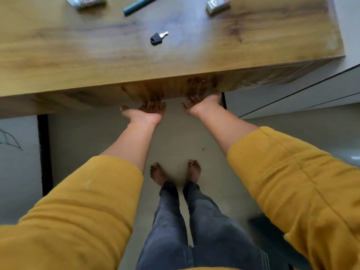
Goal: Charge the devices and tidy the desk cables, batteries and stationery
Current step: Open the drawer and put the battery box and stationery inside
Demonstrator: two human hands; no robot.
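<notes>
I look down on a wooden desk [87, 55]. Both hands reach palm-up under its front edge. My left hand [145, 114] and my right hand [202, 105] have their fingers hooked beneath the lower edge of the drawer front [171, 88], fingertips partly hidden. On the desktop lie a black-headed key [157, 38], a green pen [140, 4], a small pack [85, 0] at the far left and a small whitish box [218, 4] at the far right, both cut off by the frame's top.
White cabinet drawers [292, 98] stand right of the desk. A black desk leg [45, 152] stands at the left. My bare feet [175, 174] are on the pale floor below the desk edge. A dark object [268, 236] sits low right.
</notes>
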